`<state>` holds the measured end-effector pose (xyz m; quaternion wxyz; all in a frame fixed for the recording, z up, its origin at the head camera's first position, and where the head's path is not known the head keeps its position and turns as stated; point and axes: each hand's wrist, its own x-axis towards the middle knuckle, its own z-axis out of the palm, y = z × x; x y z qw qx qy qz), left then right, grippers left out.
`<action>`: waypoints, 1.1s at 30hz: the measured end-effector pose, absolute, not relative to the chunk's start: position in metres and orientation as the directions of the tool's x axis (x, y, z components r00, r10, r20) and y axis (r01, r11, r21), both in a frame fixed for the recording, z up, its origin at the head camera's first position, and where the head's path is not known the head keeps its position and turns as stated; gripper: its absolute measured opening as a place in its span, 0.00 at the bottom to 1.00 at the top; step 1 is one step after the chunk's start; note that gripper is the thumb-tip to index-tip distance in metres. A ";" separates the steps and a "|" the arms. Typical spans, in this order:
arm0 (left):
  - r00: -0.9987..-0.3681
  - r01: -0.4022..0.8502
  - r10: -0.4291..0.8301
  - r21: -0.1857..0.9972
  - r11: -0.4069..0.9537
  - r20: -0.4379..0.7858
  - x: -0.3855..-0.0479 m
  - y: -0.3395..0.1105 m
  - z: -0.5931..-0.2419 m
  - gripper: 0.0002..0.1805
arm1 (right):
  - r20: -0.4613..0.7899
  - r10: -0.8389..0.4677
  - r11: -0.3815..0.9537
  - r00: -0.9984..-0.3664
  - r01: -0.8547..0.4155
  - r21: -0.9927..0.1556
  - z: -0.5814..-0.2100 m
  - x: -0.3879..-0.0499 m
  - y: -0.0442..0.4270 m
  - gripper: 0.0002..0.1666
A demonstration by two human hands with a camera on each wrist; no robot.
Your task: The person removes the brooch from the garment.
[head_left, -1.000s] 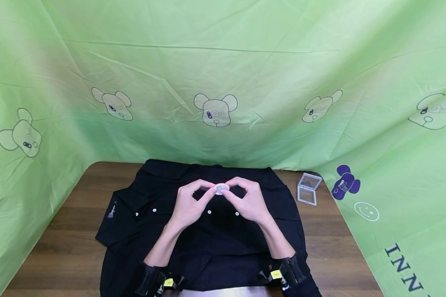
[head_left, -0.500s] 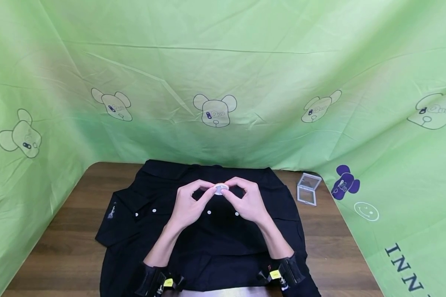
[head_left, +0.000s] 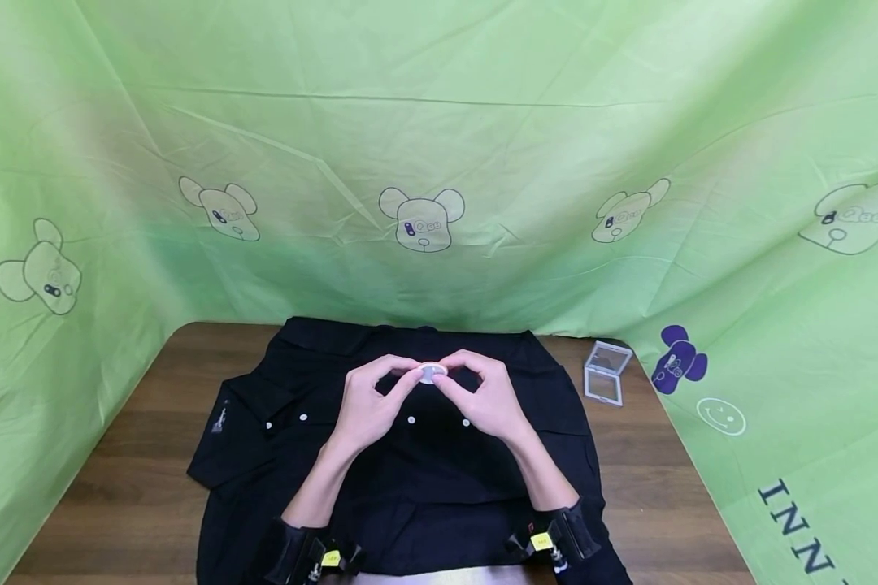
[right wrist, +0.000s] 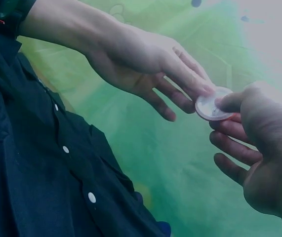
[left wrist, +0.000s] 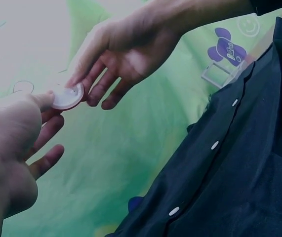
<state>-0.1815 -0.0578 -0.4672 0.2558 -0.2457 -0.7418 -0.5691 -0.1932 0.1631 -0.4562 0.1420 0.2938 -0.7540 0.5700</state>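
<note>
Above a dark shirt (head_left: 439,471) spread on the table, both hands pinch a small round white disc (head_left: 432,373). My left hand (head_left: 369,404) holds its left edge between thumb and fingers; my right hand (head_left: 488,394) grips the right edge the same way. Both thumbs lie on the face turned toward me. In the left wrist view the disc (left wrist: 67,97) shows a pale face and a reddish rim below. The right wrist view shows the disc (right wrist: 214,104) with a small mark near the right thumb, too blurred to read. Its far side is hidden.
A clear, hinged square case (head_left: 606,374) lies opened flat at the table's back right. White buttons (head_left: 411,420) run across the shirt. The brown wooden table (head_left: 135,439) shows on both sides, and a printed green cloth (head_left: 424,122) hangs behind.
The disc and both hands stay nearly still, shifting very slightly left in the head view. The grip has not visibly changed.
</note>
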 end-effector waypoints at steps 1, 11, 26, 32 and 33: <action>-0.732 0.672 0.072 0.701 0.238 0.677 -0.182 -0.058 -0.467 0.06 | 0.544 -0.285 0.182 -0.789 -0.602 -0.777 -0.456 -0.193 0.163 0.07; -0.546 0.809 0.080 0.500 0.309 0.834 -0.188 -0.060 -0.472 0.11 | 0.477 -0.338 0.221 -0.811 -0.561 -0.798 -0.452 -0.191 0.166 0.10; -0.402 0.887 0.122 0.353 0.298 0.907 -0.189 -0.058 -0.470 0.15 | 0.392 -0.469 0.283 -0.791 -0.555 -0.782 -0.457 -0.194 0.169 0.16; -0.363 0.908 0.107 0.326 0.261 0.926 -0.188 -0.057 -0.467 0.13 | 0.366 -0.484 0.256 -0.795 -0.528 -0.810 -0.458 -0.195 0.170 0.15; -0.358 0.911 0.106 0.323 0.256 0.928 -0.188 -0.057 -0.467 0.12 | 0.357 -0.495 0.237 -0.792 -0.518 -0.822 -0.458 -0.195 0.170 0.15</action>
